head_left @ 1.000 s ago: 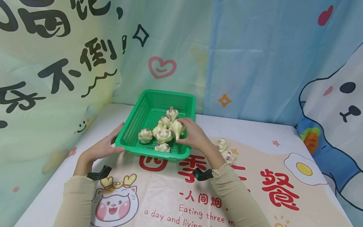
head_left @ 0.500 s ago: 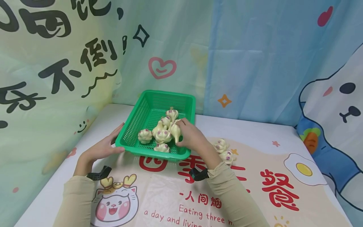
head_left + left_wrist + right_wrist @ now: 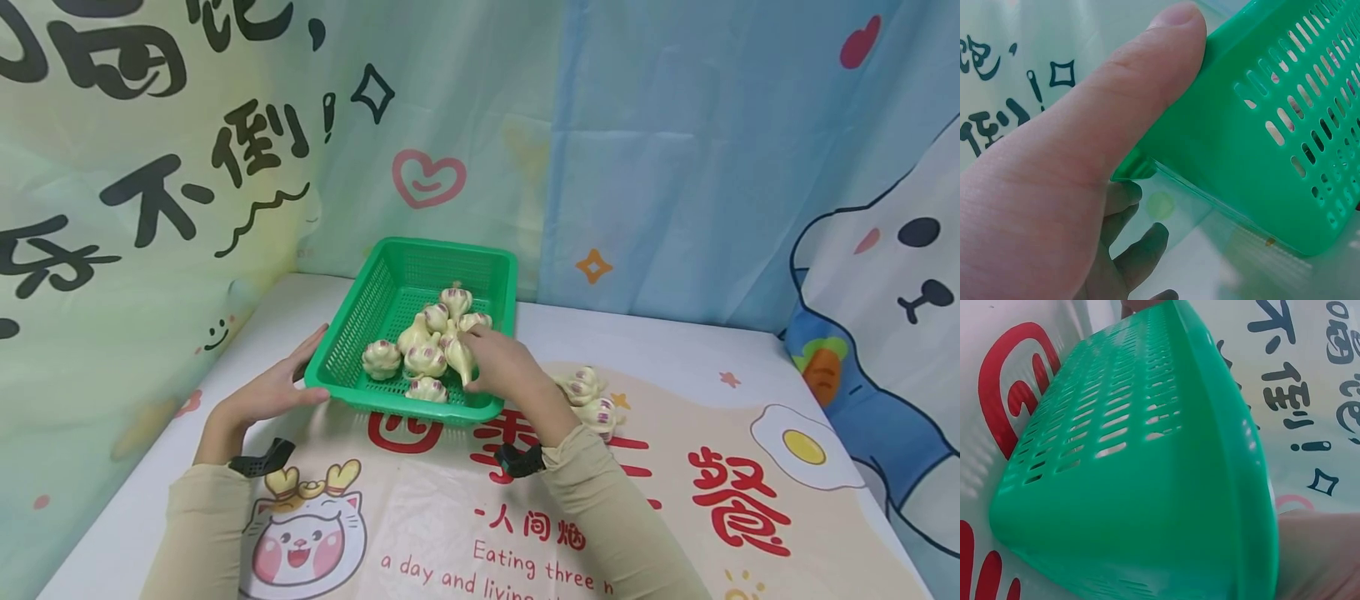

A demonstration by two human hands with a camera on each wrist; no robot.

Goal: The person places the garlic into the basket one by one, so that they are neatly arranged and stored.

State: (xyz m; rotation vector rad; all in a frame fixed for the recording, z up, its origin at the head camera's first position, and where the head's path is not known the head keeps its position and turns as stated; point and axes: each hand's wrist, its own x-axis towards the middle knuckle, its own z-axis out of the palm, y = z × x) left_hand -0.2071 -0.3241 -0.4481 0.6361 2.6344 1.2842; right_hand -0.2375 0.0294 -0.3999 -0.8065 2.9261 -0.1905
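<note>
A green basket (image 3: pixel 405 407) with slotted walls holds several cream-and-purple garlic bulbs (image 3: pixel 382 360). My right hand (image 3: pixel 501 363) reaches over its right side and pinches one garlic bulb (image 3: pixel 458 358) between thumb and fingers, stem toward me, among the others. At the near left corner, my left hand (image 3: pixel 273 385) braces the basket with its fingers straight along the left side. Its thumb (image 3: pixel 1147 69) lies against the rim in the left wrist view, the other fingers loosely bent below. The basket wall (image 3: pixel 1147 487) hides the right fingers and the bulb in the right wrist view.
More garlic bulbs (image 3: pixel 596 414) lie on the table right of the basket, partly behind the right forearm. A printed mat (image 3: pixel 442 500) covers much of the white table (image 3: pixel 660 350). Printed curtains (image 3: pixel 637 167) hang close behind the basket.
My right hand has moved a little left and toward me with the garlic bulb, nudging its neighbours left. Another bulb now shows behind the fingers. The left hand and basket stay in place.
</note>
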